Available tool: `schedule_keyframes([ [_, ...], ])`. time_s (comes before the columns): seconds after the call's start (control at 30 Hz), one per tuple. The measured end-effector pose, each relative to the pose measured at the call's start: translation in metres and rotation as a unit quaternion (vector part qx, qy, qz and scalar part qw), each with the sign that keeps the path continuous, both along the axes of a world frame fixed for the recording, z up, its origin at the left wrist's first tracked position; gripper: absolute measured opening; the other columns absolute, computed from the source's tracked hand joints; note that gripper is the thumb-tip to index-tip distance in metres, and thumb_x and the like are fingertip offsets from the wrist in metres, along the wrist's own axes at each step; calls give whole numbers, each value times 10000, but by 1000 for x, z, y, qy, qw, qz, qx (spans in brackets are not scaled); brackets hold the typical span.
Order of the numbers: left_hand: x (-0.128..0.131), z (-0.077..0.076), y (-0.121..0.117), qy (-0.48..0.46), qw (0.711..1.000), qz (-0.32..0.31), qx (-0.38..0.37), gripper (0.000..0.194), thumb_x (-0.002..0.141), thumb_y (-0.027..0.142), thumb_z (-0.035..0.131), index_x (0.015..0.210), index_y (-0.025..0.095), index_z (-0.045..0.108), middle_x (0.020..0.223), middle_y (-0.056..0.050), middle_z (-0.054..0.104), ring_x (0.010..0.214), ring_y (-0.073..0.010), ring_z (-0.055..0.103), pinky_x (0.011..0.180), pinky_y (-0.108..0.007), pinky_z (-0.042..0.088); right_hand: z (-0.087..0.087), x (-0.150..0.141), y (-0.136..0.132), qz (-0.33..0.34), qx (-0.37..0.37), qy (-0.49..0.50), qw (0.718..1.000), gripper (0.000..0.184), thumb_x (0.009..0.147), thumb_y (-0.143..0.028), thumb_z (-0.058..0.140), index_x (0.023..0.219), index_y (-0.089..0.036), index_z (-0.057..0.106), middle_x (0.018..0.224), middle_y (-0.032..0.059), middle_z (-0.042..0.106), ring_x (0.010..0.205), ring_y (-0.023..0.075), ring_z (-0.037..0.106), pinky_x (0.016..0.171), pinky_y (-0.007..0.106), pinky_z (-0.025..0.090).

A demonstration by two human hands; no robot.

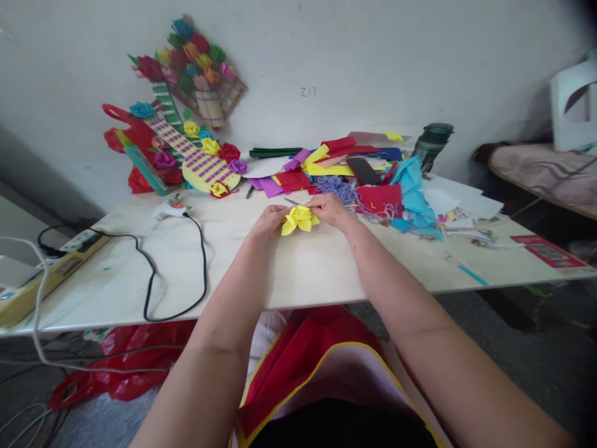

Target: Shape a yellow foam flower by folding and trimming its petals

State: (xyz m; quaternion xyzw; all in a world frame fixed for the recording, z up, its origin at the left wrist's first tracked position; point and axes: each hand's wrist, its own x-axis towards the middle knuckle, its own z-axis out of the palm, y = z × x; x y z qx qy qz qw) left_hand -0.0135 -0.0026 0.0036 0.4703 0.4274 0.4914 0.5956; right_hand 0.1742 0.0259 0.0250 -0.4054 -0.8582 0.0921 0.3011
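Between my two hands, just above the middle of the white table (317,274), is a yellow paper flower (300,219) with several pointed petals spread outward. My left hand (270,221) pinches its left side, fingers closed. On the opposite side my right hand (330,208) grips the petals with its fingertips. Close to the right fingers, a thin pointed metal tip (291,201) shows behind the flower; the rest of that tool is hidden.
Coloured crepe paper (382,200), purple yarn (334,186) and a dark phone (364,170) lie behind my hands. A dark bottle (432,144) stands at the back right. At left are a corded glue gun (170,210), a power strip (69,267) and flower-trimmed guitar cutouts (200,162).
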Motion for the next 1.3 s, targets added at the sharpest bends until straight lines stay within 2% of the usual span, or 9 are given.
schedule_keyframes([
  [0.23, -3, 2, -1, 43, 998, 24, 25, 241, 525, 284, 814, 599, 123, 650, 521, -22, 616, 461, -106, 551, 453, -206, 412, -10, 2, 13, 26, -21, 34, 999, 310, 764, -116, 566, 955, -211, 790, 936, 44, 768, 852, 170, 680, 778, 266, 487],
  [0.5, -5, 2, 0, 77, 996, 22, 50, 358, 453, 392, 853, 596, 144, 637, 544, -13, 621, 521, -123, 576, 505, -227, 436, -14, 5, 19, 69, -44, 45, 996, 268, 781, -163, 590, 961, -193, 787, 891, 56, 760, 810, 159, 664, 734, 253, 483],
  [0.77, -3, 3, -1, 111, 989, 31, 96, 352, 542, 411, 831, 594, 135, 620, 561, -8, 612, 523, -100, 540, 529, -223, 407, -13, 7, 16, 82, -142, 79, 983, 292, 778, -193, 607, 1018, -248, 765, 1023, 16, 764, 954, 193, 701, 889, 325, 525],
  [0.97, -3, 4, -2, 67, 993, 11, 93, 466, 556, 565, 795, 660, 138, 639, 579, -8, 613, 496, -85, 526, 458, -198, 361, -10, 7, 14, 78, -144, 81, 983, 298, 796, -206, 596, 1048, -243, 752, 1061, 15, 750, 986, 211, 705, 903, 333, 531],
  [1.03, -3, 4, -3, 57, 995, 6, 77, 473, 516, 538, 823, 684, 135, 641, 589, -13, 621, 495, -91, 540, 450, -200, 366, -9, 7, 13, 73, -140, 76, 985, 308, 801, -200, 589, 1062, -237, 746, 1076, 17, 745, 1005, 215, 701, 910, 334, 529],
  [1.2, -2, 6, -6, 81, 995, 11, 56, 504, 394, 311, 903, 791, 138, 646, 668, -28, 676, 557, -127, 608, 520, -230, 453, -10, 6, 13, 59, -137, 66, 987, 336, 806, -179, 566, 1091, -234, 735, 1103, 21, 737, 1023, 211, 697, 919, 332, 524],
  [1.3, 0, 7, -7, 92, 994, 25, 55, 508, 382, 289, 903, 791, 139, 642, 663, -25, 676, 551, -129, 606, 524, -240, 461, -12, 6, 14, 66, -137, 69, 986, 335, 809, -194, 568, 1102, -213, 731, 1116, 44, 733, 1037, 210, 692, 932, 324, 517],
])
